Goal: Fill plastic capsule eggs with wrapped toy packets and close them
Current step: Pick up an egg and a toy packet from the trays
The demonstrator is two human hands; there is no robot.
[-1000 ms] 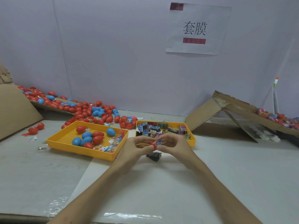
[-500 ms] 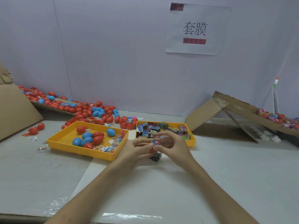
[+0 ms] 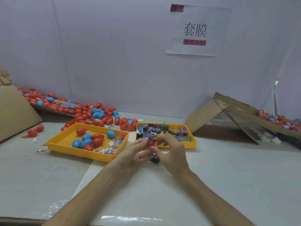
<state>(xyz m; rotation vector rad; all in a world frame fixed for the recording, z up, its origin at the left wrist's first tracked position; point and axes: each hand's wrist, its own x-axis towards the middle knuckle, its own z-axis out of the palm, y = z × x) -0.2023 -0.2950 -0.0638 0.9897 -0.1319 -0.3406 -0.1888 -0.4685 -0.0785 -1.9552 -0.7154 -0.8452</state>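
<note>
Red plastic egg half [image 3: 150, 143] is pinched by both the left hand [image 3: 132, 154] and the right hand [image 3: 171, 152], just before the yellow tray [image 3: 193, 145]. It looks light, hard and slippery, so hold its round sides, not the packet [image 3: 150, 137].

**Soft, Even Light, a Bit Fuzzy at the Sides**

I see bright, soft light that seems to come from above. The wall [image 3: 114, 54] looks a little purple. Shadows are pale and thin, like the one along the front of the yellow tray [image 3: 78, 152]. Clear tape [image 3: 130, 218] at the near edge of the table [image 3: 228, 168] shines white. The sign [image 3: 195, 30] is sharp. The red egg half [image 3: 151, 143] held by the left hand [image 3: 130, 152] and right hand [image 3: 171, 152] is a little smeared. The cardboard ramp [image 3: 241, 109] far right looks fuzzy, and straight lines lean at the sides.
</note>
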